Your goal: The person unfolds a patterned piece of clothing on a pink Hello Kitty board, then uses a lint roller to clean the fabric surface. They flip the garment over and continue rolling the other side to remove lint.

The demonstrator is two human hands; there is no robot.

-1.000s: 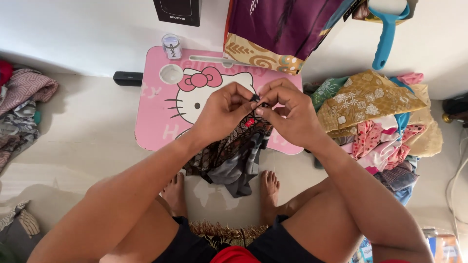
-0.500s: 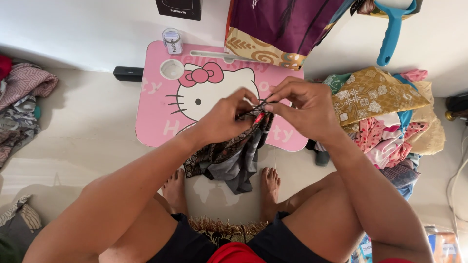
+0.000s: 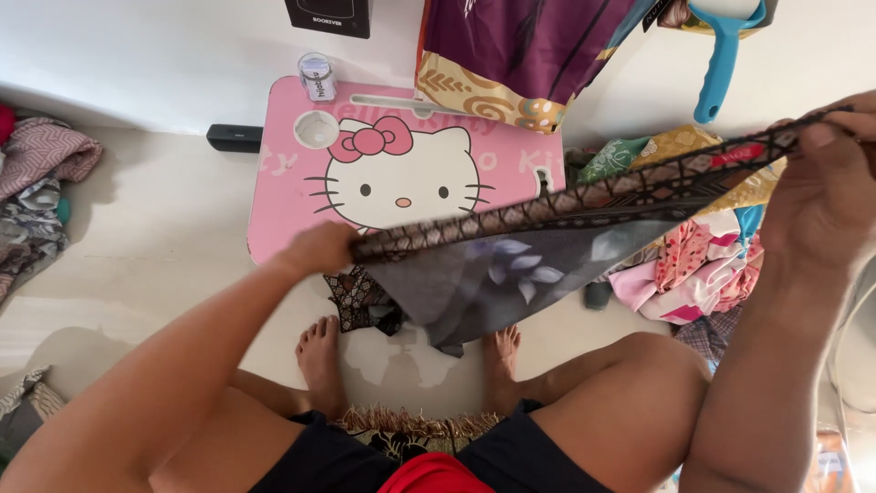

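I hold a dark grey cloth with pale flower prints and a brown patterned border, stretched wide between both hands. My left hand grips one end of the border low over the pink table's front edge. My right hand grips the other end, raised at the far right. The cloth's middle hangs down toward my bare feet. The pink lap table with a cartoon cat face sits on the floor in front of me.
A small jar stands at the table's back left by a round cup hole. A purple and gold cloth hangs behind. Colourful clothes are piled at the right, more clothes at the left. A blue handled tool hangs on the wall.
My hands were close together at the cloth's edge over the table. They have pulled far apart, the right going up and right, spreading the cloth out flat.
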